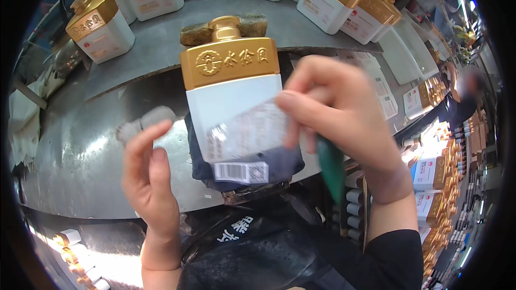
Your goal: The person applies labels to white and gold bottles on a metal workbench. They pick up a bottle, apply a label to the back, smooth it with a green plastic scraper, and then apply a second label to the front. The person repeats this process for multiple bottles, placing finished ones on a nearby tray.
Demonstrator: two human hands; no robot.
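A white bottle [232,99] with a gold shoulder and neck lies on a dark cloth pad [201,164] in front of me, neck pointing away. Over its lower front my right hand [336,102] pinches a clear label sheet [250,131] by its upper right corner. The sheet slants across the bottle, and a barcode shows at its bottom edge. A blurred green blade-like piece [329,166] hangs below that hand; what holds it is hidden. My left hand [150,172] is left of the bottle, thumb and finger apart, beside a blurred greyish piece [156,118].
More gold-and-white bottles [102,29] stand along the far side of the metal table [156,177]. A wooden block [196,35] sits by the bottle's neck. Printed sheets [379,83] and a white tray [403,48] lie at the right. Another person [457,96] is farther right, near rows of bottles.
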